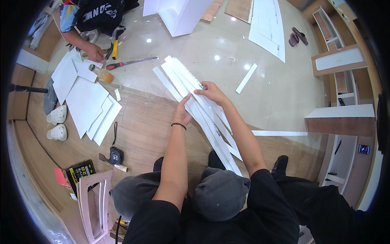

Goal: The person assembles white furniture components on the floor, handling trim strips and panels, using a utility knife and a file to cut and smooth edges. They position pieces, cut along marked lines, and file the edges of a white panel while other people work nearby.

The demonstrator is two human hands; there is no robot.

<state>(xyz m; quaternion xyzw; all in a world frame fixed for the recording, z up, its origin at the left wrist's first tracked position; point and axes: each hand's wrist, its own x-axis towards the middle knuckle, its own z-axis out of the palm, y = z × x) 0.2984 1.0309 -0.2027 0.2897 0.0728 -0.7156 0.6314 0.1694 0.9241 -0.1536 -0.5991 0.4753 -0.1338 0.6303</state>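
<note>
A bundle of long white strips (203, 107) lies aslant in front of me, running from the far middle down towards my right knee. My left hand (183, 112) grips the bundle's left side, its thumb along the edge. On the opposite side my right hand (211, 92) is closed around the strips, fingers curled over the top. Several strips fan apart at both ends of the bundle. One loose white strip (246, 78) lies on the tiles to the right, and another long strip (280, 133) lies beyond my right forearm.
White panels (87, 103) are stacked at the left, near a bottle (100, 73), a red-handled file (122, 64) and a tape measure (116, 155). A co-worker's hand (94, 53) rests near a hammer (109, 51). Cabinet frames (340, 120) line the right. Pale clogs (57, 124) stand left.
</note>
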